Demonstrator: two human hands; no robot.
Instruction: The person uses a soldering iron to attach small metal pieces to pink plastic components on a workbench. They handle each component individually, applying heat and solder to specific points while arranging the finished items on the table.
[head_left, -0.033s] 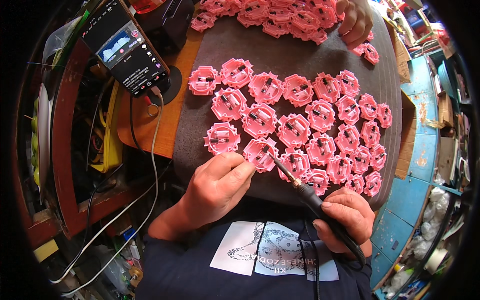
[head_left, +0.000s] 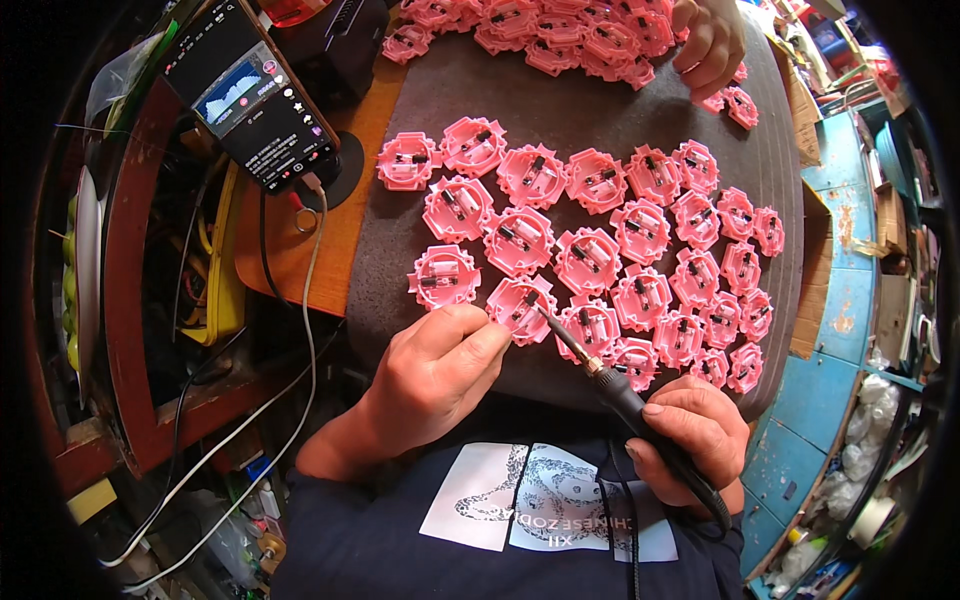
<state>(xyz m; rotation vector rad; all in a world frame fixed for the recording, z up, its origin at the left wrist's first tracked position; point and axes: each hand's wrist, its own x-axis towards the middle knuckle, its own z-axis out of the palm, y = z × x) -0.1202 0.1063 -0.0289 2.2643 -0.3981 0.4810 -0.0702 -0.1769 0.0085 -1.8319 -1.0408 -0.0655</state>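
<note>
My right hand (head_left: 698,430) is wrapped round the dark handle of a soldering iron (head_left: 630,400). The iron's thin metal tip reaches up and left into a pink plastic casing (head_left: 521,310), which has small black and light parts inside. By that casing's lower left rim, my left hand (head_left: 440,365) is closed, thumb and forefinger pinched together. Whatever the pinch holds is hidden or too small to make out. More pink casings (head_left: 588,262) of the same kind lie in rough rows on the dark work surface (head_left: 500,100), open sides up.
At the far edge rises a heap of pink casings (head_left: 570,35); another person's hand (head_left: 710,45) rests beside it. A phone (head_left: 250,95) stands on the wooden table (head_left: 275,255) at left, with a pale cable (head_left: 313,340) hanging from it. Blue panels (head_left: 825,385) flank the right side.
</note>
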